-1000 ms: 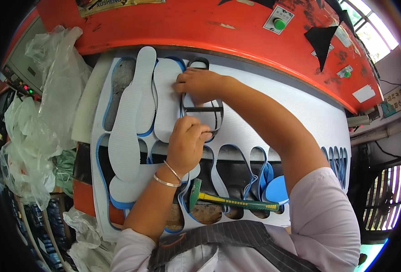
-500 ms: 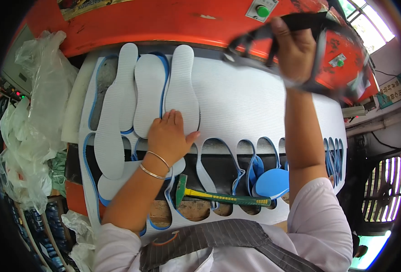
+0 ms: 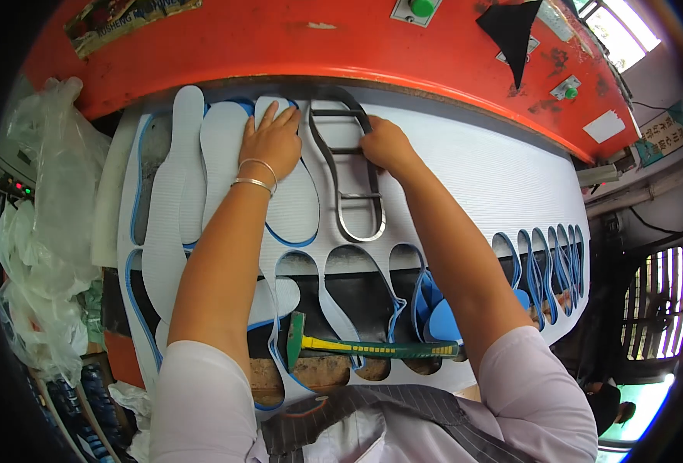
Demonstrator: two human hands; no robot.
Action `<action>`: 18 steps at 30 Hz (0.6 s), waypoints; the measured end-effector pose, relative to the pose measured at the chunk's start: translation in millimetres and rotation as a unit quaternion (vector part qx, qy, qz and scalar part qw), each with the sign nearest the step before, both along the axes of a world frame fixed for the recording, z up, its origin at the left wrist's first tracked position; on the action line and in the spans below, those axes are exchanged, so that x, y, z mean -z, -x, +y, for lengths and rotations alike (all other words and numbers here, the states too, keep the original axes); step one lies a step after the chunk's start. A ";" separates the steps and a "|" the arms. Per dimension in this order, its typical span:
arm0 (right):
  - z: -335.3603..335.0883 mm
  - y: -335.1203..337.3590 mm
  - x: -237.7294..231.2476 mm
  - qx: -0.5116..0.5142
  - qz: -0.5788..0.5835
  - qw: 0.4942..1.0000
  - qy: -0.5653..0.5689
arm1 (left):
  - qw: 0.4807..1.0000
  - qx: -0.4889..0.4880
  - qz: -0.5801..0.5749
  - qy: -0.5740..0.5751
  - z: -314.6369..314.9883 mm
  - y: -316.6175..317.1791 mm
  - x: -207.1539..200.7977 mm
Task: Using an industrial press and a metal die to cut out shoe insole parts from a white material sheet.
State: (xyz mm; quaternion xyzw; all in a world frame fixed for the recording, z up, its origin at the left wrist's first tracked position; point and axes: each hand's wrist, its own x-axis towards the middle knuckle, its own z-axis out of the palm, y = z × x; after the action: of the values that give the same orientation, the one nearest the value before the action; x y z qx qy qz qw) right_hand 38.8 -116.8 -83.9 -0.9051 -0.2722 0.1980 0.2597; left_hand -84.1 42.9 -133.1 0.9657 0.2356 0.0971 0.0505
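- Head view: the left hand point(image 3: 272, 143) is spread flat, fingers fanned over the upper end of a cut sole point(image 3: 294, 204), with nothing gripped
- Right hand point(image 3: 388, 145) is curled in at the right edge of a sole-shaped metal cutting die point(image 3: 347, 151) and holds it there; how far the fingertips wrap around the rim is hidden
- That cutting die is a dark open frame with three crossbars, over the ribbed white sheet point(image 3: 473, 177), just right of the sole under the left hand, its rounded near end pointing toward the person; whether it sits fully flat I cannot tell
- Two thin bracelets point(image 3: 255, 183) circle the left wrist
- Farther left lie more pale soles point(image 3: 222, 143), some overlapping, with blue showing at their edges
- Along the near side of the sheet runs a row of cut-out holes, the black top of the desk point(image 3: 361, 297) showing through some
- A hammer point(image 3: 376, 349) with a green head and a yellow and green handle lies across those holes, near blue pieces point(image 3: 442, 320)
- Beyond the sheet stands a red machine point(image 3: 280, 50) with green buttons point(image 3: 421, 8); clear plastic bags point(image 3: 48, 224) hang at left
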 end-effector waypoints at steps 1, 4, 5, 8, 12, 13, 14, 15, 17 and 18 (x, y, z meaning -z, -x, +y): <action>4.6 1.0 -1.1 -0.001 -0.018 1.000 -0.012 | 1.000 0.001 -0.017 -0.013 -0.4 0.2 -0.9; -11.3 21.4 5.8 -0.034 -0.115 0.993 -0.023 | 1.000 0.002 0.001 0.008 -4.1 6.6 -2.6; -30.2 27.5 14.7 -0.112 -0.131 0.982 -0.076 | 1.000 -0.001 0.003 0.009 -4.5 9.0 -3.3; -104.5 46.6 19.2 -0.304 -0.146 0.935 -0.106 | 1.000 0.012 -0.002 -0.002 -15.7 5.9 -13.6; -113.4 67.5 23.0 -0.267 -0.211 0.936 -0.085 | 1.000 0.006 -0.018 -0.014 -22.0 0.2 -15.3; -111.4 71.1 24.6 -0.268 -0.212 0.936 -0.084 | 1.000 0.006 -0.019 -0.014 -21.3 0.1 -13.8; -109.7 74.3 25.5 -0.261 -0.216 0.936 -0.098 | 1.000 0.006 -0.018 -0.016 -20.5 -0.3 -13.1; -108.0 76.5 26.8 -0.255 -0.220 0.935 -0.113 | 1.000 0.005 -0.016 -0.018 -20.4 0.6 -13.1; -105.3 77.9 26.4 -0.253 -0.229 0.932 -0.123 | 1.000 0.006 -0.015 -0.012 -18.6 3.4 -14.4; -106.9 78.5 28.1 -0.259 -0.228 0.930 -0.126 | 1.000 0.008 -0.013 -0.006 -18.6 5.4 -14.0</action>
State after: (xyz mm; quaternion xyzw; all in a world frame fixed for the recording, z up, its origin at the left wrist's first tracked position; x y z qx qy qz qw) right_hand -39.6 -223.7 -112.0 -0.7837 -0.5717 0.0108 0.2426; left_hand -89.5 24.3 -119.1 0.9665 0.2265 0.1108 0.0488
